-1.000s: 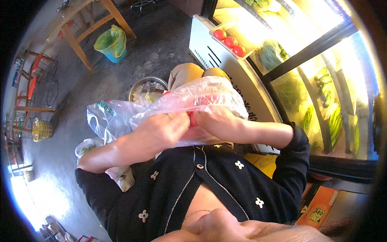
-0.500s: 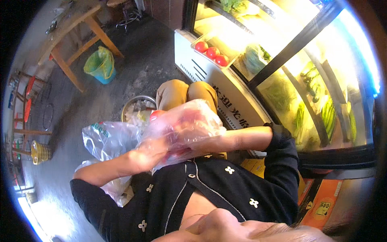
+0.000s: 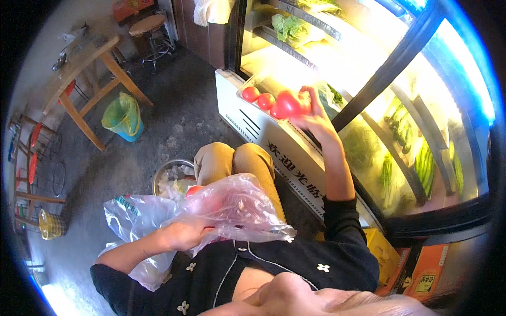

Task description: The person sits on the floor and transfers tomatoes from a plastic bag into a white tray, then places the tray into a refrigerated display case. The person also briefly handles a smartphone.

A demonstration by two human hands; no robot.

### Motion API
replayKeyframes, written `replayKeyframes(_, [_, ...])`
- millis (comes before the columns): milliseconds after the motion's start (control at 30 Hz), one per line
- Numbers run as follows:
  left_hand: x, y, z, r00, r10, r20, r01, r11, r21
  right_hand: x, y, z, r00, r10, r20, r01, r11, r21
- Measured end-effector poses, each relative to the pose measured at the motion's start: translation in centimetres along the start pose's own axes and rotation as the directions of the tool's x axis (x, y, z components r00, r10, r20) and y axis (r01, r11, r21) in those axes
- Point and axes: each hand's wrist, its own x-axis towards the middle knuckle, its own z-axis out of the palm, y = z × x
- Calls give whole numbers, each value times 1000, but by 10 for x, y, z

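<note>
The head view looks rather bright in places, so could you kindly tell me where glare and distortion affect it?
In the head view, glare whitens much of the glass-fronted, black-framed display fridge; also in the head view, the crinkled clear plastic bag by the left hand shows white highlights; again in the head view, the fridge's black lower edge curves.

I count three tomatoes (image 3: 266, 100) in one tray (image 3: 256, 80); one held tomato (image 3: 289, 104) in my right hand (image 3: 317, 121); one blue bin (image 3: 122, 118); one metal bowl (image 3: 156, 179); one yellow basket (image 3: 51, 225).
</note>
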Motion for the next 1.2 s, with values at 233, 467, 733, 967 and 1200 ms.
replayKeyframes(233, [4, -20, 10, 997, 50, -63, -39, 986, 165, 165, 179, -73, 920, -40, -390, -189, 825, -532])
replayKeyframes(467, [3, -28, 18, 996, 13, 84, -28, 983, 182, 226, 288, -135, 893, -67, -445, -211, 810, -547])
replayKeyframes(733, [-12, 0, 5, 989, 88, -120, -83, 995, 47, 203, 231, -96, 932, -60, -357, -269, 545, -794])
replayKeyframes(967, [-40, 73, -60, 881, -23, -472, 54, 997, 53, 218, 204, -54, 992, 116, 40, 33, 64, -997])
replayKeyframes(1200, [-10, 64, -77, 840, -123, -528, -375, 572, -729, 217, 256, -109, 996, -68, -53, -23, 379, -925])
